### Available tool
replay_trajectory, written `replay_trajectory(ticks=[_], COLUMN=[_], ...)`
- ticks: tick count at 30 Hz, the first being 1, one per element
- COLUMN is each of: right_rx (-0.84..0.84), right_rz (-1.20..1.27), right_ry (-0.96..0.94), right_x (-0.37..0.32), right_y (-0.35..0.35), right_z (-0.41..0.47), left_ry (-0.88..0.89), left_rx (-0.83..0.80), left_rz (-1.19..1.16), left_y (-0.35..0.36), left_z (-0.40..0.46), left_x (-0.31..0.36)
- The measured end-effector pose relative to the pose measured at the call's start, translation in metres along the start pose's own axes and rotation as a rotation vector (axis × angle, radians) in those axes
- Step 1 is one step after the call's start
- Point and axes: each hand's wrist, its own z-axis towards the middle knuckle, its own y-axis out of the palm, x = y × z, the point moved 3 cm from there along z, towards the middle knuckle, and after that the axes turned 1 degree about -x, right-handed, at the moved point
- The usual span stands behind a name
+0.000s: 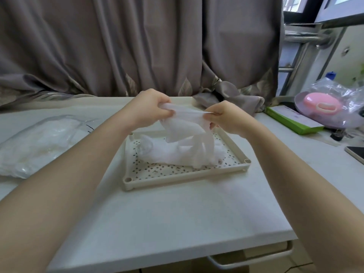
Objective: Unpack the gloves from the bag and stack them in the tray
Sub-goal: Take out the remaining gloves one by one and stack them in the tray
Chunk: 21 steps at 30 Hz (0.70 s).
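In the head view, both bare forearms reach forward over a pale surface (177, 223). The left hand (149, 107) and the right hand (228, 119) are raised above the far half of a cream tray (167, 179), and between them they stretch a thin translucent white glove (185, 125). The left grip is closed on one end of the glove, fingers curled over a bunched edge; the right grip is pinched tight on the other end, thumb against the forefinger. The part between the hands is pulled taut, and the rest of the glove hangs down in loose folds towards the tray.

The tray has a perforated floor and a low rim with a round socket at each corner. On its floor, below the hands, lies a flat heap of more gloves (167, 154), white and crumpled; the lower end of the held glove reaches this heap, though whether it touches cannot be told.

To the left of the tray, well apart from it, a clear plastic bag (39, 142) lies on the surface with whitish contents showing through.

At the right edge of the surface sit a green box (291, 123), a pink object (321, 103) under crinkled clear plastic, and the corner of a dark phone (356, 152). A grey-brown curtain (137, 46) hangs behind the surface.
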Motion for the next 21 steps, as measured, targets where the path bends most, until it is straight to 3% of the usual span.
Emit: replay_trajectory(ticks=[2,6,8,10,15,18,21], right_rx=[0.13,0.543,0.617,0.536,0.05,-0.006,-0.033], right_rz=[-0.012,0.071,0.009,-0.058,-0.26,-0.326,-0.342], right_ry=[0.014,0.001,-0.083,-0.175,-0.186,-0.197,-0.192], right_x=[0.005,0.011,0.01,0.011,0.027,0.026,0.019], right_y=[-0.007,-0.022,-0.022,-0.012,0.041,0.06,0.065], right_z=[0.012,0.024,0.019,0.011,-0.005,-0.01,-0.013], left_ry=[-0.017,0.035,0.07,0.058,0.025,0.049,0.116], left_rx=[0.08,0.374,0.377,0.299,-0.067,-0.19,-0.136], left_rz=[-0.076,-0.209,-0.207,-0.141,0.211,0.402,0.445], left_y=[0.002,0.004,0.008,0.016,0.039,0.043,0.036], left_z=[0.013,0.025,0.021,0.014,-0.008,-0.016,-0.022], left_x=[-0.009,-0.016,-0.02,-0.032,-0.07,-0.073,-0.07])
